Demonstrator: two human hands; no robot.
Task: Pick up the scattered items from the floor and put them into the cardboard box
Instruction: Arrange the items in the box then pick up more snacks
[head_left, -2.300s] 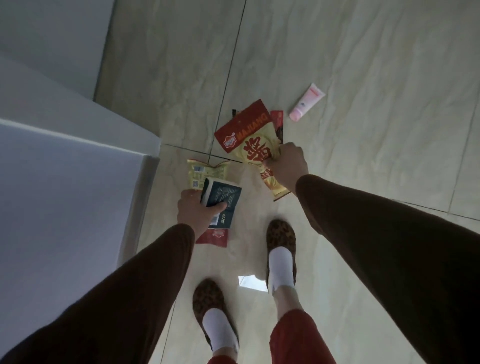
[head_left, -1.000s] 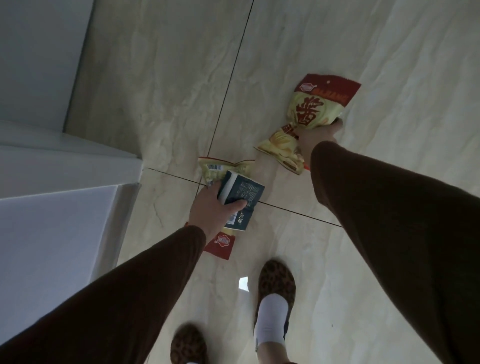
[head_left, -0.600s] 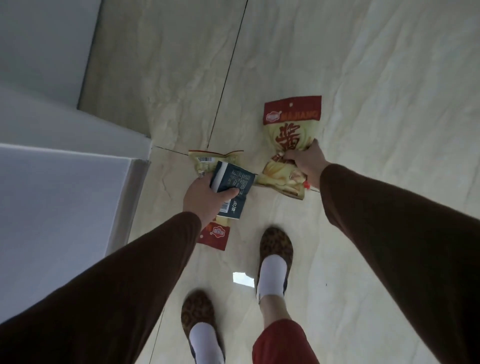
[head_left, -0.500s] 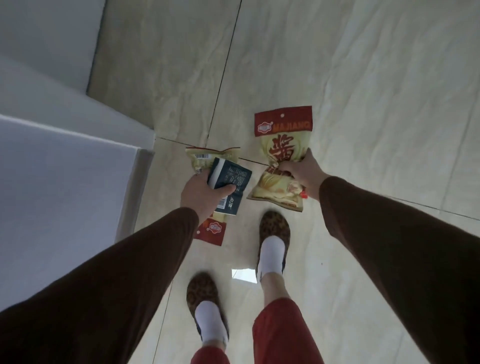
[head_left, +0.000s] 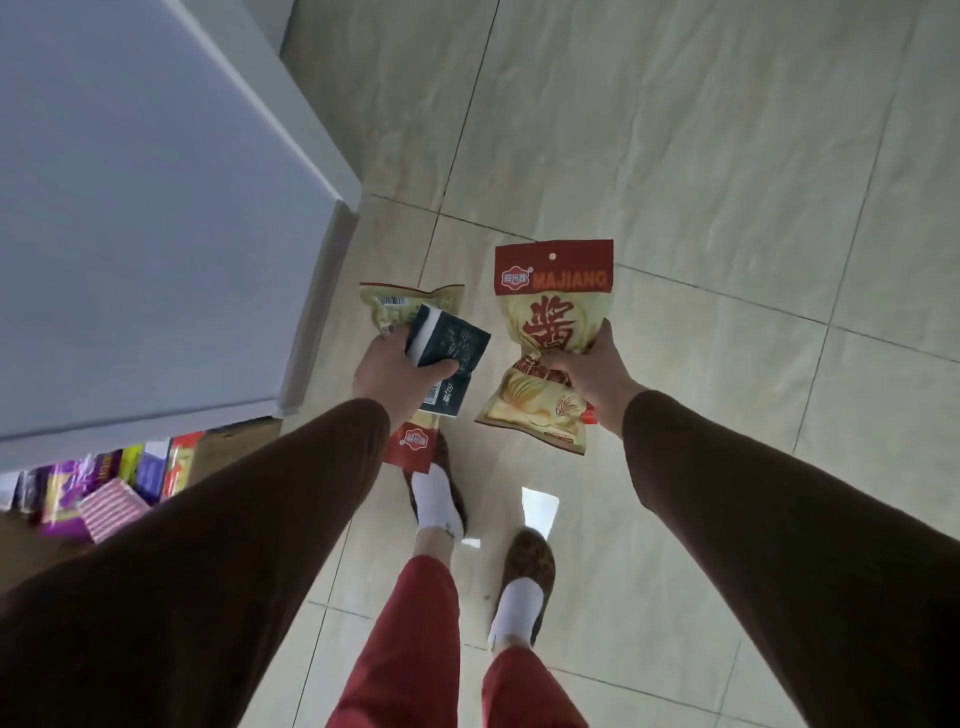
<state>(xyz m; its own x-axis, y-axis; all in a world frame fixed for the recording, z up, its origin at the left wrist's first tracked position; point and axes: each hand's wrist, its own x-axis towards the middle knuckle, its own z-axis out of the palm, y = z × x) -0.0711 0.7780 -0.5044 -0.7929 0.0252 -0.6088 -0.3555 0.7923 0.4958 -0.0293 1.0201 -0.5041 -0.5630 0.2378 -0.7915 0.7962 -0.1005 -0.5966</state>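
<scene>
My left hand (head_left: 387, 371) grips a dark green packet (head_left: 451, 353) together with a yellow-and-red snack bag (head_left: 397, 306) behind it, whose red end hangs below my wrist. My right hand (head_left: 597, 371) is closed round the middle of a yellow-and-red bag (head_left: 553, 312) marked MAJIANG. Both hands are held out over the tiled floor. The cardboard box (head_left: 228, 441) shows at the lower left, partly hidden by my left sleeve, with several colourful packets (head_left: 104, 483) inside.
A white cabinet or wall panel (head_left: 145, 208) fills the upper left, and its corner stands just above the box. Cream floor tiles (head_left: 701, 156) stretch ahead and to the right. My feet in leopard-print slippers (head_left: 530, 566) are below my hands.
The view has swung left and the box has come into sight at the lower left. Both hands keep their packets and are now side by side. The pink tube is out of view.
</scene>
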